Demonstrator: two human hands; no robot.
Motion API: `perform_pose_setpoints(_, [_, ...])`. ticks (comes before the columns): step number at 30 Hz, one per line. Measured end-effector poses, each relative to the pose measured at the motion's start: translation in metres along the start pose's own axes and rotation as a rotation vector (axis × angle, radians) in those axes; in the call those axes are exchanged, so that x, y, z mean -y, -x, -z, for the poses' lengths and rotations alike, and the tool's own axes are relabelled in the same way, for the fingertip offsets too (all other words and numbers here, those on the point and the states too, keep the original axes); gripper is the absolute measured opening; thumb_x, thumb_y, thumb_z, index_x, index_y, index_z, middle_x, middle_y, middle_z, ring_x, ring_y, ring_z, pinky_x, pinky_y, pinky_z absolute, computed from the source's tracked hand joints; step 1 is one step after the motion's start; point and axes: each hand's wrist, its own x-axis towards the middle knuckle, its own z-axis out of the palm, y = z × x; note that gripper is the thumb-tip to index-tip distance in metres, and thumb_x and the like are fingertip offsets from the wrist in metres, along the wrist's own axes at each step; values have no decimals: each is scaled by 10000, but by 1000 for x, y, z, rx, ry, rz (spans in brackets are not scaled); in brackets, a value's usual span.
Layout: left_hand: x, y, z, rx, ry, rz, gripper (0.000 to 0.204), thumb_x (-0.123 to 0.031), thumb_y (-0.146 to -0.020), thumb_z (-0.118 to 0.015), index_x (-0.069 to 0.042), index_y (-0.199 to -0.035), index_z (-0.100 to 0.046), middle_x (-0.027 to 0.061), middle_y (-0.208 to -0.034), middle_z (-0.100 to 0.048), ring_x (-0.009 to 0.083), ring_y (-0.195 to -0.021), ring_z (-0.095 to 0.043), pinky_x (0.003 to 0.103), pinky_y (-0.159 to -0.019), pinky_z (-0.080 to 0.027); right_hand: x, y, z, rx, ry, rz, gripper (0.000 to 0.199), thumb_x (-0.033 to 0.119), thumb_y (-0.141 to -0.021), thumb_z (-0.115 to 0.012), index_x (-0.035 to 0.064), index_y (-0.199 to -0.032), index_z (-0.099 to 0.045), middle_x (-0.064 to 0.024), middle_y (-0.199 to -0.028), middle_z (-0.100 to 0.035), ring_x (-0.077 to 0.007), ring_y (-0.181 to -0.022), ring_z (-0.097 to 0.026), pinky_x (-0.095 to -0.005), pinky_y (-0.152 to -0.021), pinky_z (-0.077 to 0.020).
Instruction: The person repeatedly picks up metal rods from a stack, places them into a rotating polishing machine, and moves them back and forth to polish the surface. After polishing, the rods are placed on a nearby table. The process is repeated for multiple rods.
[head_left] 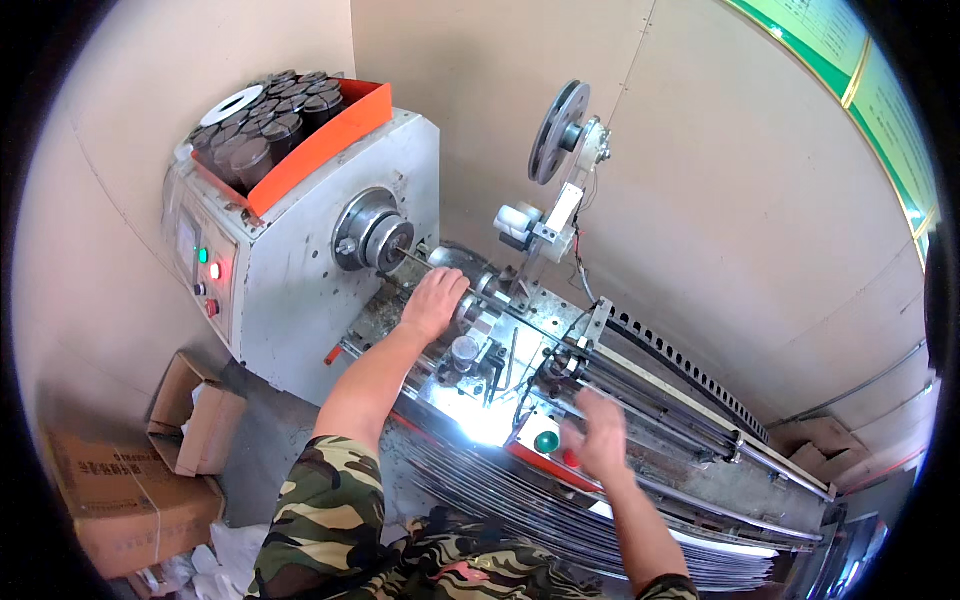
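Camouflage sleeve (322, 505) foremost, a left hand (436, 300) is bending its fingers over a thin rod (418, 260) at the chuck (388, 243), their hold hidden; a blurred right hand (600, 437) is hovering by a green button (546, 441), fingers unclear. Seemingly stiff and slick, the rod is favouring chuck-side holds.

Bright overall, white glare over the machine bed (478, 412), blurred right hand (602, 438), bent edges, black corners.

Reaches far with left arm (366, 388), with left hand (436, 300) palm down, bent-fingered; holds blurred right hand (603, 438) nearer, to the right, loosely spread.
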Motion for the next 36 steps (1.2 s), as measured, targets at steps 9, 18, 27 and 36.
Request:
perform_pose_setpoints(9, [12, -21, 27, 213, 50, -23, 644, -95, -619, -843, -67, -1197, -558, 107, -1254, -526, 305, -1244, -482, 404, -1091, -393, -90, -22, -3, -131, 407, -207, 801, 416, -842, -722, -66, -1406, -421, -254, -1492, -406, -386, -1408, -357, -473, -1186, -251])
perform_pose_setpoints(18, [57, -34, 14, 281, -60, 80, 849, -100, -534, -901, -8, -1268, -485, 167, -1296, -510, 349, -1277, -470, 412, -1119, -376, -98, -24, -5, -181, 395, -153, 770, 394, -846, -721, -56, -1397, -428, -248, -1478, -422, -381, -1401, -369, -487, -1176, -261])
perform_pose_setpoints(27, [82, -51, -17, 344, -240, -3, 282, -49, -775, -621, -28, -1056, -605, 142, -1074, -611, 316, -1112, -553, 406, -1008, -419, -106, -30, -5, -182, 375, -164, 767, 375, -830, -736, -49, -1393, -434, -246, -1477, -427, -381, -1401, -372, -485, -1180, -261])
perform_pose_setpoints(36, [95, -68, -34, 404, -257, 27, 241, -63, -863, -535, -61, -1080, -641, 109, -1031, -694, 304, -1039, -599, 412, -939, -452, -109, -36, -2, -234, 369, -182, 763, 349, -808, -759, -44, -1383, -449, -245, -1455, -456, -378, -1384, -400, -491, -1173, -279])
